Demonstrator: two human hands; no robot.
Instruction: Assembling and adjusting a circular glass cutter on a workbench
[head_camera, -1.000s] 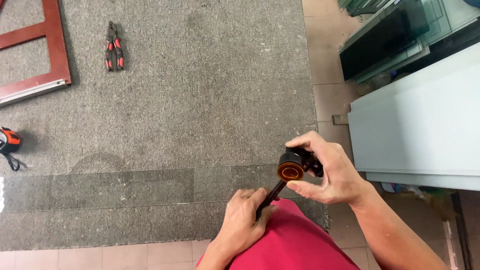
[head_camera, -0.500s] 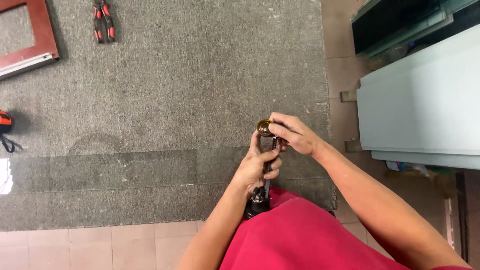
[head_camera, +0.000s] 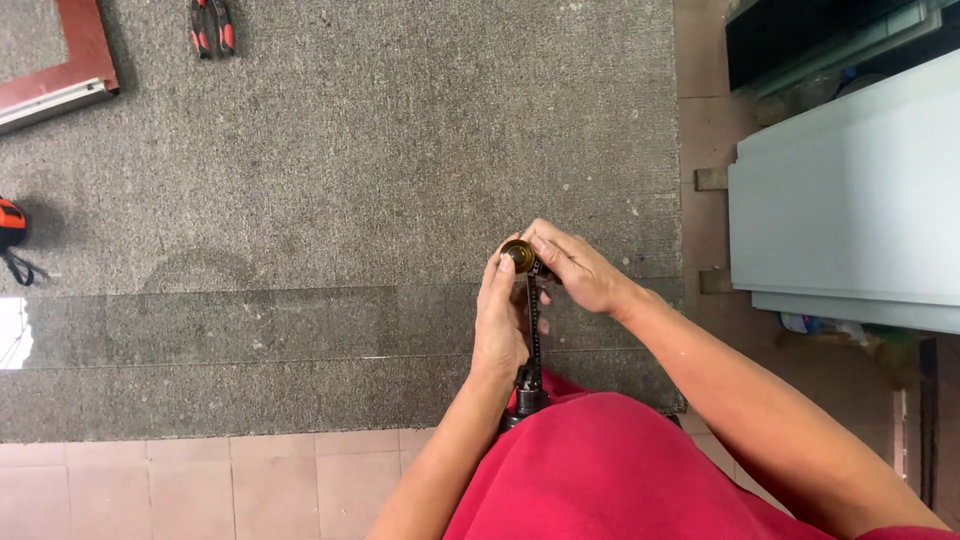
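Head view. My left hand (head_camera: 502, 325) is wrapped shut around the black shaft of a glass cutter (head_camera: 532, 320), held upright over my lap, its butt end near my red clothing (head_camera: 600, 470). My right hand (head_camera: 575, 268) pinches the brass-coloured head (head_camera: 518, 255) between fingertips and thumb.

To do this well, I judge: keep the left grip firm so the shaft cannot turn, and work the head with fingertips only, close to the body.

A long glass strip (head_camera: 250, 325) lies across the grey carpet (head_camera: 400, 130) just under my hands, its near edge running left to right; keep wrists off that edge. Pale panels (head_camera: 850, 210) stand close on the right. Pliers (head_camera: 212, 25), a red frame corner (head_camera: 60, 70) and a tape measure (head_camera: 10, 225) lie well apart at left. Open carpet ahead.
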